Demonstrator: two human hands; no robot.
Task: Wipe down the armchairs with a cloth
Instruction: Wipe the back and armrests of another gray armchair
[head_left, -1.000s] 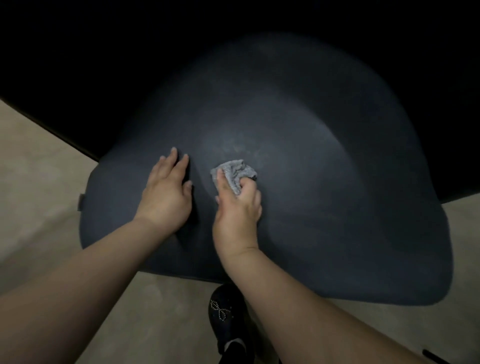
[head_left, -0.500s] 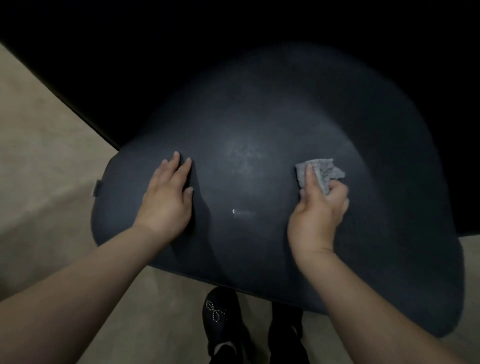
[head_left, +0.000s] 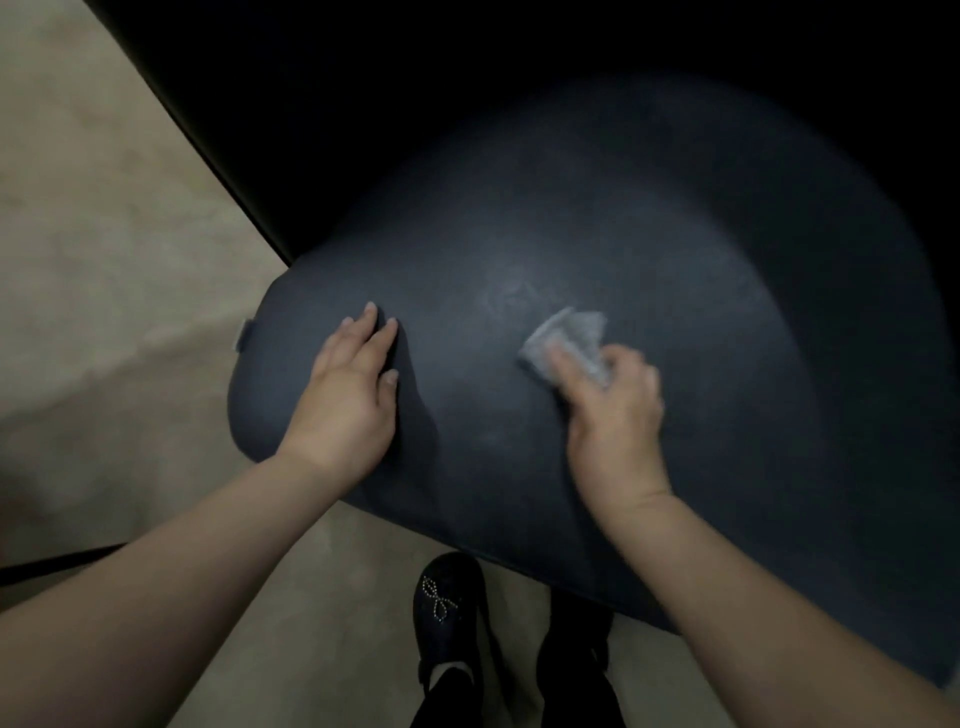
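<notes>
My left hand lies flat on the dark armchair, palm down, fingers straight and close together, thumb out to the side. It holds nothing; it presses on the near left part of the rounded upholstery, close to the left edge.

My right hand grasps the grey cloth. The fingers are curled over the crumpled fabric, and the index finger lies along its upper side. The cloth is in contact with the armchair near the middle of the visible panel, to the right of my left hand and apart from it. The right hand and the cloth are blurred, so finer details of the grip cannot be read.

A pale, dull patch shows on the upholstery just above and left of the cloth. A small tab projects from the left edge of the armchair.

The armchair stands on a beige floor. Behind the armchair the area is dark and nothing can be made out there. Below the near edge of the armchair, my left shoe is visible: black, with a bow outlined in small studs. The right foot beside it is in shadow, partly under the armchair.
</notes>
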